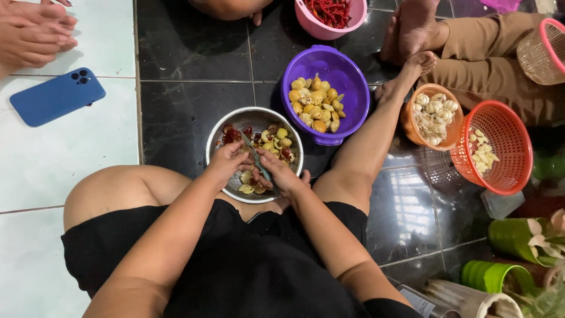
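Head view is showing a person sitting on the floor (194, 53), dark glossy tiles meeting pale ones at the left. A purple bowl (353, 76) is holding yellow peeled pieces just beyond the steel bowl (218, 132), which is resting between the person's legs and holding red and yellow scraps. An orange-red basket (512, 171) and a smaller orange bowl (412, 126) of pale cloves are sitting to the right, another person's feet lying beside them. A pink bowl (312, 23) of red chillies is standing farther off. A blue phone (56, 97) is lying on the pale tiles. Over the steel bowl, the right hand (282, 174) is gripping a small knife (254, 156); the left hand (228, 159) is pinching something too small to tell.
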